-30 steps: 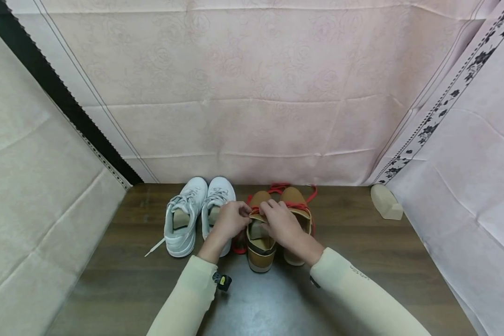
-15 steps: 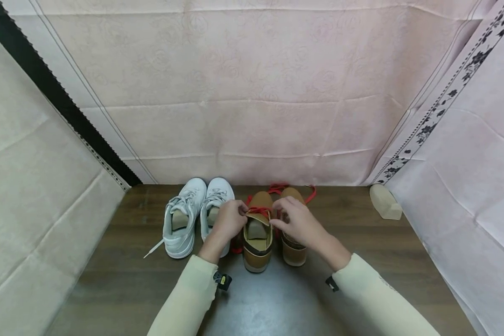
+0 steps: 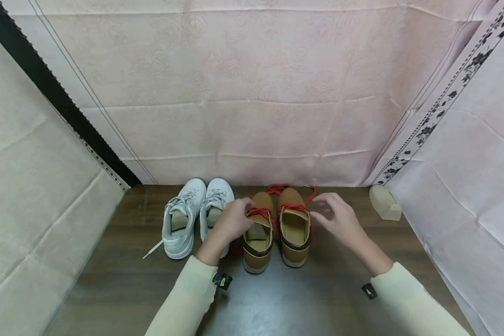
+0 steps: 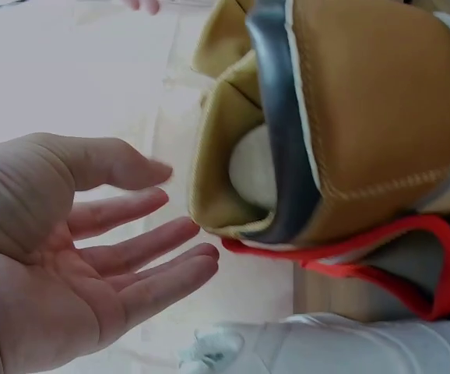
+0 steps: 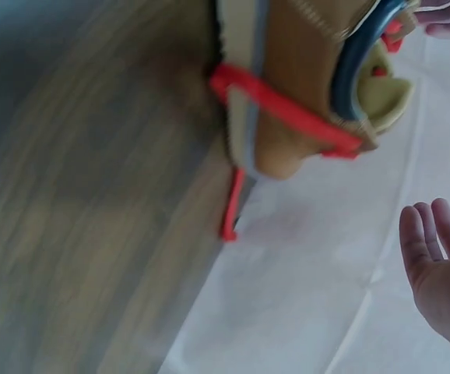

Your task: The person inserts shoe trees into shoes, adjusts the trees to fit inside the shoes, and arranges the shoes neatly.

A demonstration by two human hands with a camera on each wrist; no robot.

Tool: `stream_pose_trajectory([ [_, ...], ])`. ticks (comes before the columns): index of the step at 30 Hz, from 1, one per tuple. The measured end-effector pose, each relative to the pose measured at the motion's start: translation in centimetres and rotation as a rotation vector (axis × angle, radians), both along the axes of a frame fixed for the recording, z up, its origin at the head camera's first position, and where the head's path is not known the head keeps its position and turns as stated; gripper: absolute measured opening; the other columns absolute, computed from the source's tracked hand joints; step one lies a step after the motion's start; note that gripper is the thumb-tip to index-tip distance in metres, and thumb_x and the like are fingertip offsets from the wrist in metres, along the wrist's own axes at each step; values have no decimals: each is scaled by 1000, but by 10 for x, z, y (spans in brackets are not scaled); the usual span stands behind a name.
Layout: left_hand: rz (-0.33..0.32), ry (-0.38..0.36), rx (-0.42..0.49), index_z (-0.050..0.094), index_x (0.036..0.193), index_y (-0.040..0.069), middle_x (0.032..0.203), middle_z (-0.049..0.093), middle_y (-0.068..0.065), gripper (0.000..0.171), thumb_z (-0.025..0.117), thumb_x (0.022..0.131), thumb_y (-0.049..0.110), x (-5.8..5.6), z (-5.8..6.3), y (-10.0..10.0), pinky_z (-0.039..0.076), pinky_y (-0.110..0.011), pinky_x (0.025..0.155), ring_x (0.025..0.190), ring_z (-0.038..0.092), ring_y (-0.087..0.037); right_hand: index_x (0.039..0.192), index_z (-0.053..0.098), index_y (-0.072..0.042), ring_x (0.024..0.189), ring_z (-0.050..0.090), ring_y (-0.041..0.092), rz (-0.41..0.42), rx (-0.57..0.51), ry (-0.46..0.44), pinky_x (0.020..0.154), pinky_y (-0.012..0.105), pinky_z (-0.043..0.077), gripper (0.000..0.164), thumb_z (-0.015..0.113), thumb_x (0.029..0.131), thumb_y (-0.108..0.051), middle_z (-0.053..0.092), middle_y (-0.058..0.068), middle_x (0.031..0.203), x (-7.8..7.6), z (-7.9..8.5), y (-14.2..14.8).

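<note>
Two brown shoes with red laces stand side by side on the floor. Over the left brown shoe's (image 3: pixel 256 261) tongue and laces, my left hand (image 3: pixel 237 218) hovers with loosely bent fingers. In the left wrist view its fingers (image 4: pixel 166 292) are spread and hold nothing, with the tips close to the shoe's opening. A pale insert (image 4: pixel 254 167) sits inside that shoe. To the right of the right brown shoe (image 3: pixel 295 254), my right hand (image 3: pixel 340 219) is in the air, fingers apart and holding nothing. Red lace (image 5: pixel 287 109) hangs down that shoe's side in the right wrist view.
Left of the brown shoes stands a pair of white sneakers (image 3: pixel 178 247) with beige inserts, one lace trailing on the floor. A cream-coloured block (image 3: pixel 385 203) lies by the right wall. Pale cloth (image 3: pixel 243 126) covers the walls behind and at both sides.
My right hand has left the left brown shoe's laces and moved right, past the right brown shoe. My left hand has loosened its fingers and stayed near the left brown shoe.
</note>
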State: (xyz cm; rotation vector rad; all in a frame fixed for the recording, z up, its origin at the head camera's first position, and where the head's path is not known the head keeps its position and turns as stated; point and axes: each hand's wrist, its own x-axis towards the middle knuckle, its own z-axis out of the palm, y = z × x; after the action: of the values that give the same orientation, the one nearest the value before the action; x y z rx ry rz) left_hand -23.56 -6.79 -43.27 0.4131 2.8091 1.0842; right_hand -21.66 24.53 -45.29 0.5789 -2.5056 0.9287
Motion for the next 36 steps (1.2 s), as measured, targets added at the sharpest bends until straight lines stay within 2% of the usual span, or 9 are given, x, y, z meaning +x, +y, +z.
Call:
stream_pose_trajectory([
  [3,-11,16,58,67,128,4,127,70,-15,39,75,90,7,1,5,6,56,-44,93,110,66,-28,118,66,-9,106,68,26,-16,22,9,88,40,59,36,83,86,-9,66,5,118,0,-2,14],
  [6,-10,48,110,68,128,6,131,69,-14,38,78,91,11,0,6,12,55,-45,101,120,66,-30,119,67,-9,106,67,25,-28,50,14,90,31,57,37,84,86,-9,66,4,118,0,-4,26],
  [9,-12,70,150,68,128,7,130,70,-13,40,79,90,13,-2,6,21,55,-45,102,121,66,-29,119,67,-8,107,66,25,-46,86,36,90,20,52,38,84,86,-10,67,5,119,-2,-7,38],
  [12,-31,66,191,66,131,7,131,69,-13,43,79,90,13,-5,5,31,55,-45,102,121,66,-31,120,68,-8,109,64,25,-67,118,63,89,19,48,40,85,84,-10,67,6,120,-4,-11,49],
  [16,-16,27,228,64,134,7,134,67,-14,47,79,90,13,-9,3,47,55,-44,100,121,65,-33,121,67,-6,117,60,27,-101,149,72,96,37,46,41,85,84,-10,65,8,125,-10,-19,62],
  [19,16,17,204,64,134,6,131,68,-13,49,81,89,15,-12,2,58,56,-41,97,115,66,-28,122,66,-5,122,57,31,-131,152,60,100,46,43,42,84,85,-10,64,11,127,-15,-28,71],
  [24,36,32,106,63,134,7,119,71,-12,54,85,86,21,-15,0,74,56,-36,92,105,65,-22,122,63,0,121,54,39,-171,131,68,99,56,43,44,83,84,-5,60,20,128,-24,-41,89],
  [30,20,11,77,61,137,4,131,67,-16,55,81,87,14,-19,-3,87,54,-39,94,113,61,-29,123,60,4,120,51,47,-219,146,39,98,62,41,44,81,85,-3,57,27,128,-32,-48,114],
  [36,42,-72,130,59,140,5,121,67,-15,54,77,89,10,-21,-9,95,47,-30,68,74,51,-18,127,57,4,121,49,50,-261,179,-67,97,66,41,42,76,92,-8,53,31,129,-36,-51,132],
])
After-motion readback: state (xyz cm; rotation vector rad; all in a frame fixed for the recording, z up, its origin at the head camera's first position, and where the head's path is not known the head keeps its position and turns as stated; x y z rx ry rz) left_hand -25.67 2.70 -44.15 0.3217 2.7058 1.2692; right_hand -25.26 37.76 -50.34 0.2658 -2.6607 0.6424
